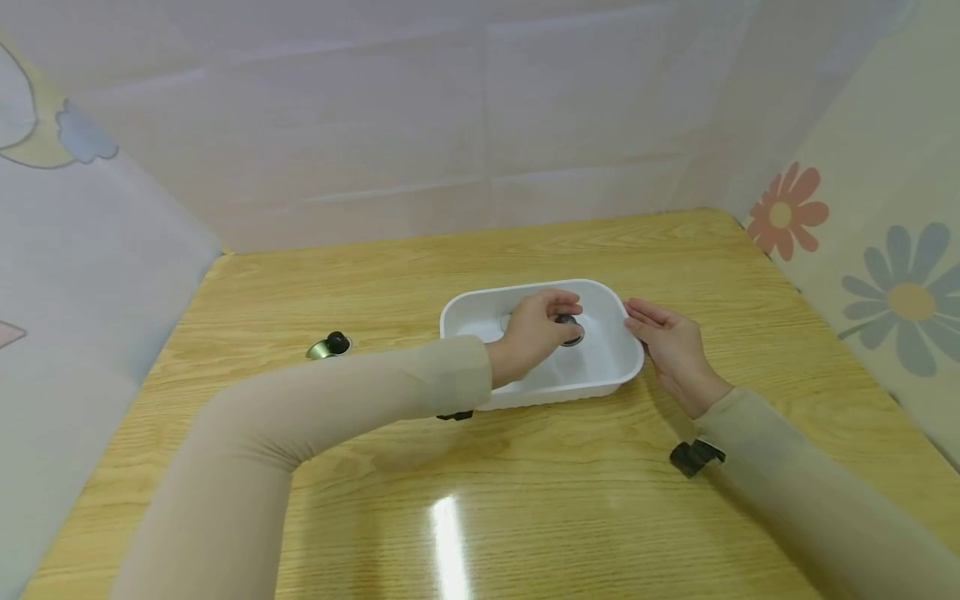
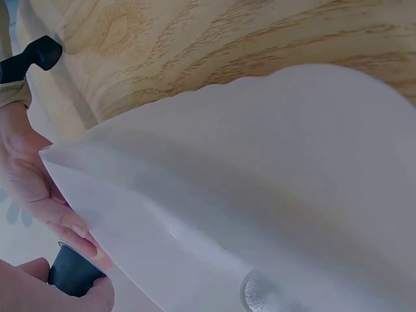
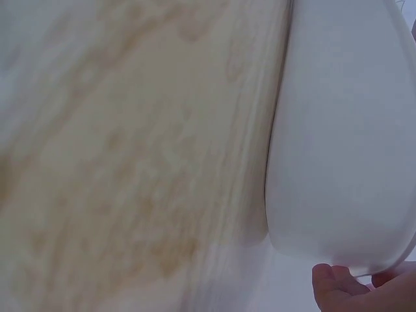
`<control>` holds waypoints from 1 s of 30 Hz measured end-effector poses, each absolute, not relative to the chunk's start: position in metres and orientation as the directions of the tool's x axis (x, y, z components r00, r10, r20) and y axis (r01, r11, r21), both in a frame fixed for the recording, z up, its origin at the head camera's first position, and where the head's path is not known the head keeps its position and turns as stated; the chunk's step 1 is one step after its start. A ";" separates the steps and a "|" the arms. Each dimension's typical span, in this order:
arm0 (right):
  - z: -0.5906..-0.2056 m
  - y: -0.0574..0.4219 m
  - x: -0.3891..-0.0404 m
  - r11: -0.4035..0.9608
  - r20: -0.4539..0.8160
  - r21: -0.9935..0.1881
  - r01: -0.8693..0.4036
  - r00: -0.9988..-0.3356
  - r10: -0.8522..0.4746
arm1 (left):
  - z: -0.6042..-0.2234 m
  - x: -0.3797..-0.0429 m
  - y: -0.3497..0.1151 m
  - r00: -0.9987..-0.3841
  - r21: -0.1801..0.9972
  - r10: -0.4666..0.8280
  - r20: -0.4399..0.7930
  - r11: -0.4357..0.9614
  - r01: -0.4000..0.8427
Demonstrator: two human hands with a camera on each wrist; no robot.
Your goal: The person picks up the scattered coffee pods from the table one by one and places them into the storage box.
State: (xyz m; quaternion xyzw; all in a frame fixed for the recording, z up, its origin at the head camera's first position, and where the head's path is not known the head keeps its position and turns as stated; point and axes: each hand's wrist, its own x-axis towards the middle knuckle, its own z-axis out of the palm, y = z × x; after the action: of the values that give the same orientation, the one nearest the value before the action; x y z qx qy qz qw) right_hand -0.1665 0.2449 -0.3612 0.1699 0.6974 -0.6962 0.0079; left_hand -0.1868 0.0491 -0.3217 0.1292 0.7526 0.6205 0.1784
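- Ahead of you, a wood-grained table [image 1: 570, 492] meets a pale wall [image 1: 420, 108]
- Your left hand [image 1: 534, 329] pinches a black capsule [image 2: 75, 272] between thumb and fingers, above or inside the white tray [image 1: 618, 360]; whether it touches the tray's floor, I cannot tell
- Your right hand [image 1: 678, 354] lays nearly straight fingers against the tray's right end, probably to steady it
- That capsule looks smooth and cup-shaped, with a thin, paler rim
- A green piece [image 1: 318, 351] and a small black piece [image 1: 337, 342] sit together left of the tray, perhaps to leave you room
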 end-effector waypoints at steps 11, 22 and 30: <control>-0.361 0.241 -0.168 -0.029 -0.241 -0.970 0.240 -0.948 0.210 | -0.319 -0.190 0.045 -0.902 0.976 0.412 -0.127 0.214 -0.040; -0.359 0.241 -0.170 -0.014 -0.259 -0.965 0.261 -0.946 0.194 | -0.313 -0.190 -0.001 -0.932 0.984 0.337 -0.137 0.154 -0.090; -0.361 0.242 -0.171 -0.062 -0.266 -0.964 0.259 -0.944 0.194 | -0.315 -0.188 -0.041 -0.959 0.990 0.255 -0.121 0.099 -0.098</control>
State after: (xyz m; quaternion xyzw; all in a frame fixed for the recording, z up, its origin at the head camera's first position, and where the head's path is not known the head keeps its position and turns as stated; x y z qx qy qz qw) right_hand -0.1706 0.2423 -0.3613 0.1654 0.6846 -0.7096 0.0226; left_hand -0.1881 -0.0412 -0.3147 0.0537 0.7294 0.6690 0.1319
